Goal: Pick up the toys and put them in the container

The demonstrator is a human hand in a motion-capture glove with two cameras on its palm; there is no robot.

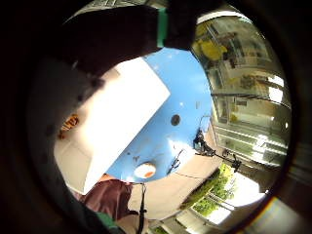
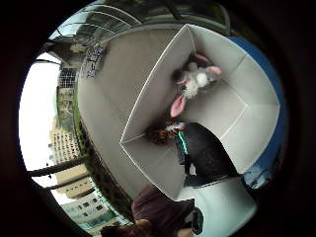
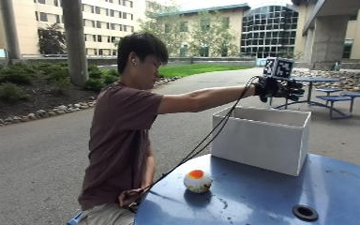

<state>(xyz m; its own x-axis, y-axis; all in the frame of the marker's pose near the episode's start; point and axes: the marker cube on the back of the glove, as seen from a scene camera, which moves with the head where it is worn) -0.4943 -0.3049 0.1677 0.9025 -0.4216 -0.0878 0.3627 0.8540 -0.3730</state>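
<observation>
Outside view shows your gloved right hand (image 3: 279, 88) held out above the open white container (image 3: 261, 138) on the blue table (image 3: 261, 197), while the white-and-orange ball (image 3: 197, 181) sits on the table just in front of the box, much nearer your body than your hand. From the thumb-side palm view, a plush rabbit (image 2: 195, 81) and a small brownish toy (image 2: 159, 134) already lie inside; your fingers' state I cannot tell. I can read no labels or writing
</observation>
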